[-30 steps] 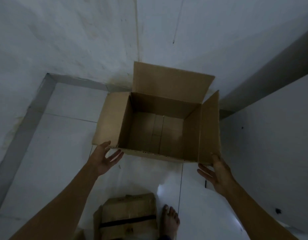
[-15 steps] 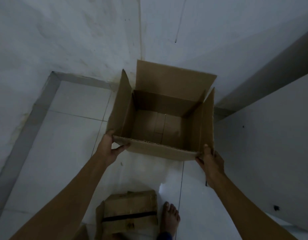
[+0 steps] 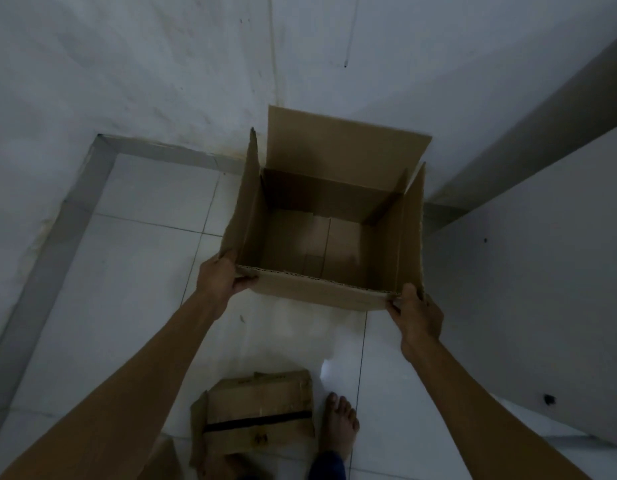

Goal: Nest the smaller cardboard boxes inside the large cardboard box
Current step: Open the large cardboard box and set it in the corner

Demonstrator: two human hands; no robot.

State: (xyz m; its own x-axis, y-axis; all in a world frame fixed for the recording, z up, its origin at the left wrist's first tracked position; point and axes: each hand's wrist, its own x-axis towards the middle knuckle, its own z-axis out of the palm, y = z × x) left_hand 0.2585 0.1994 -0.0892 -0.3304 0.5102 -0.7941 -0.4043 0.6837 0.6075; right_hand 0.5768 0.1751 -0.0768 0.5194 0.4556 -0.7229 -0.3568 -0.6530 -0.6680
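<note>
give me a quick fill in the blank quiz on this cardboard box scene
1. Both hands grip the large cardboard box at its ____ corners.
2. The large box's inside is ____.
3. The smaller cardboard box lies on the floor beside a bare ____.
4. A dark ____ runs across the smaller box.

Missing words: near; empty; foot; strip
</note>
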